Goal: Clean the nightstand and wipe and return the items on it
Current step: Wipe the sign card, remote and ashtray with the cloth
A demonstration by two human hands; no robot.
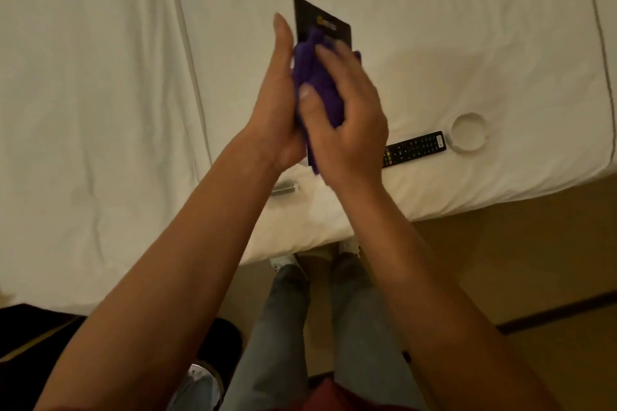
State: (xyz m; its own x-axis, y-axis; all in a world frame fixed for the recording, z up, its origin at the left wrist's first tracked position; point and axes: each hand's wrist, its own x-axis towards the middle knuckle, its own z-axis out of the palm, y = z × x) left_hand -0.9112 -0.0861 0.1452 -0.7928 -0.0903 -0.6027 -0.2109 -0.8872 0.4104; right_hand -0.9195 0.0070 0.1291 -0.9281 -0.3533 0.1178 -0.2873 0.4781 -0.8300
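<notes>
Both hands meet above the white bed, held up in front of the person. The left hand stands edge-on with its fingers straight and pointing away, its palm backing a black card that rises upright above the fingertips; only the card's top part shows, with a small yellow mark on its face. How the left hand holds the card's lower part is hidden by the cloth and the other hand, so its grip cannot be told. The right hand is curled closed around a bunched purple cloth, pressing it against the card's face. The cloth lies sandwiched between the two hands, one fold reaching up over the card's lower half and a tail hanging down below the wrists.

On the bed near its right edge, a black remote control lies flat, partly covered by the right wrist. Just beside its far end sits a round white ashtray. A small silver-grey object, too blurred to name, lies on the bed below the left wrist. The person's legs in grey trousers stand on the tan floor at the bed's near edge.
</notes>
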